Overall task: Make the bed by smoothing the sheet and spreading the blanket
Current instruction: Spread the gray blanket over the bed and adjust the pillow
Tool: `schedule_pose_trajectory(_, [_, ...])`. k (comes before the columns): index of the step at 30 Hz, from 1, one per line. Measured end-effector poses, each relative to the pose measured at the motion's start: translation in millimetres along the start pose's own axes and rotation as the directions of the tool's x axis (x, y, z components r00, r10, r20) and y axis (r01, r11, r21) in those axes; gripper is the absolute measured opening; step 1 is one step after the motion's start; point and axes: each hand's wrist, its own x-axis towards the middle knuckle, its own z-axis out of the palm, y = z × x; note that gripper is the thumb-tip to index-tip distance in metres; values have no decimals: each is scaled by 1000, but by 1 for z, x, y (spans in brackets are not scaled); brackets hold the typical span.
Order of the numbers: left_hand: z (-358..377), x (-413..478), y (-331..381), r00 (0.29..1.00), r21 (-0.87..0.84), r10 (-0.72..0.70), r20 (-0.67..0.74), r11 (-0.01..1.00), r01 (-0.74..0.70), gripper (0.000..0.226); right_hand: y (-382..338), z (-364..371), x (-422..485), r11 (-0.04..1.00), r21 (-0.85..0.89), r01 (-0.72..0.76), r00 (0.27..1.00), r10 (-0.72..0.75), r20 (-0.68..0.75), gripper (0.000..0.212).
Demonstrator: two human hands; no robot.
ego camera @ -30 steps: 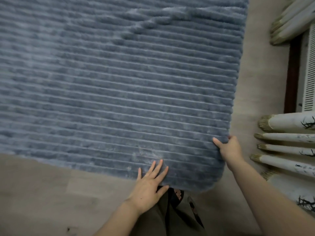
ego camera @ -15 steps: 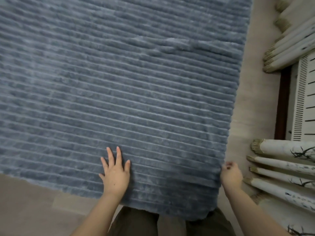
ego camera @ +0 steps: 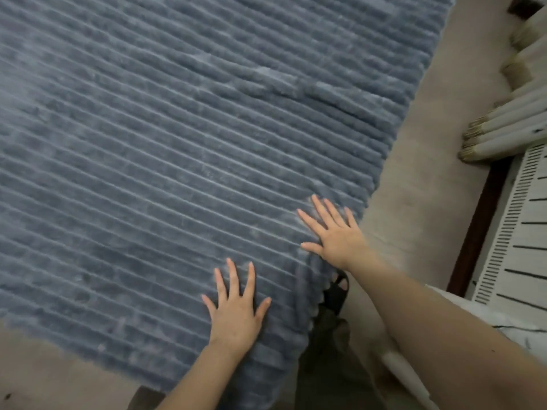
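A grey-blue ribbed plush blanket (ego camera: 165,161) covers the bed and fills most of the view. Its near right corner hangs over the bed's edge. My left hand (ego camera: 236,309) lies flat on the blanket near that corner, fingers spread, holding nothing. My right hand (ego camera: 334,232) also rests palm-down with fingers apart, close to the blanket's right edge. A low wrinkle (ego camera: 307,93) crosses the ribs further up on the right. No sheet shows; the blanket hides it.
Beige floor (ego camera: 420,184) runs along the bed's right side. White curtain folds with gold hems (ego camera: 503,134) and a white slotted panel (ego camera: 521,232) stand at the right. My sandalled foot (ego camera: 337,288) is beside the corner.
My right hand let go of the blanket's right edge and now lies flat on top. My left hand slid right toward the corner. The view shifted, turning the bed.
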Motion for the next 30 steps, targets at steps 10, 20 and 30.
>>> schedule_pose_trajectory(10, [42, -12, 138, 963, -159, 39, 266, 987, 4, 81, 89, -34, -13, 996, -82, -33, 979, 49, 199, 72])
schedule_pose_trajectory(20, [42, -5, 138, 968, -219, -29, 250, 972, 86, 75, 79, -52, 7, 969, -205, 141, 962, -84, 261, 70])
schedule_pose_trajectory(30, [-15, 19, 153, 911, -363, -160, -380, 932, 12, 55, 73, -90, 15, 964, -199, 178, 909, -83, 408, 65])
